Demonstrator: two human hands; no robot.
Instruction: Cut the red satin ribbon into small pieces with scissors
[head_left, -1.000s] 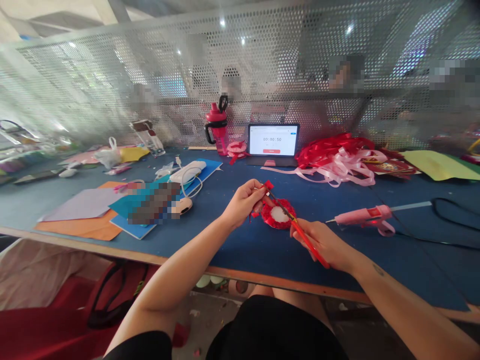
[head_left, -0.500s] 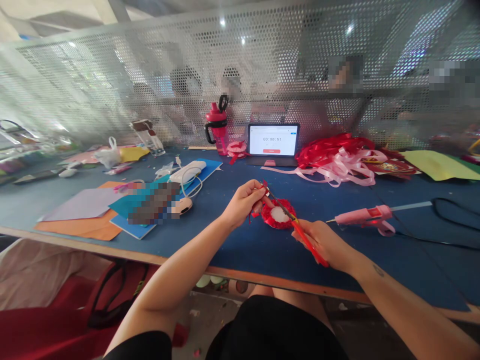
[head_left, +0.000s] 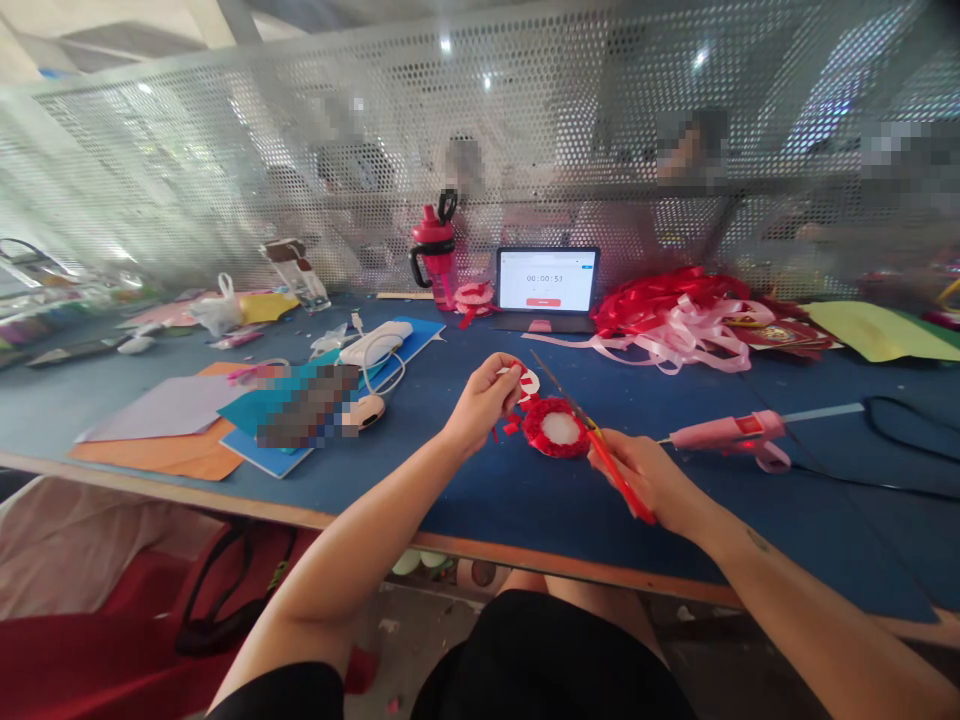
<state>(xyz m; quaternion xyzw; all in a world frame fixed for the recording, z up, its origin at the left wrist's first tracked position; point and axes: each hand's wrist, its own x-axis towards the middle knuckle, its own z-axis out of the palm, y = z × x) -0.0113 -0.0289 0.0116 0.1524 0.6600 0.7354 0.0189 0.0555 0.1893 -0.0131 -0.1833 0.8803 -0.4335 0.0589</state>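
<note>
Narrow red fabric ribbon [head_left: 523,369] is pinched by the left hand [head_left: 487,397], apparently for steadiness; red-handled metal scissors [head_left: 622,487] are grasped by the right hand [head_left: 646,472]. A round, ruffled red rosette [head_left: 537,437] is laid toward the front edge of the blue table [head_left: 480,500].

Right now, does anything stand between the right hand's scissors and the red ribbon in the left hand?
In view, a red-patched white disc shows between the scissors in the right hand and the red ribbon in the left hand; whether it actually blocks is unclear.
</note>
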